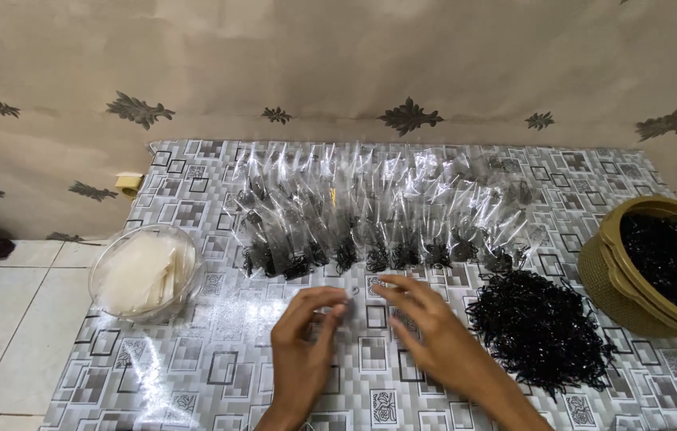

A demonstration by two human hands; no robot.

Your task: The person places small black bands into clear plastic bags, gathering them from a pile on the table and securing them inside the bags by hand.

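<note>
**Clear bag between two hands**

Clear plastic is what both hands meet on: a small empty bag [346, 307] lying flat on the desk [219, 367], hard to make out against the grey patterned cover. The left hand [302, 339] pinches its near edge, thumb and fingers [330, 299] curled together on the film. The right hand [426, 323] has its fingers spread and loosely open, the tips resting on the bag's far edge; it grips nothing that can be seen.

Just beyond the fingertips lies a row of filled bags [378, 207], overlapping, each with a black clump at its lower end. Right of the right hand, near the wrist, sits a loose black pile [538, 327] of thin, tangled pieces. Further right, at the desk's edge, an olive basket [605, 275] holds more black stuff. Well left of the left hand stands a clear bowl [99, 279] with a stack of pale sheets inside. A floral wall rises behind the desk; a tiled floor shows on the left.
</note>
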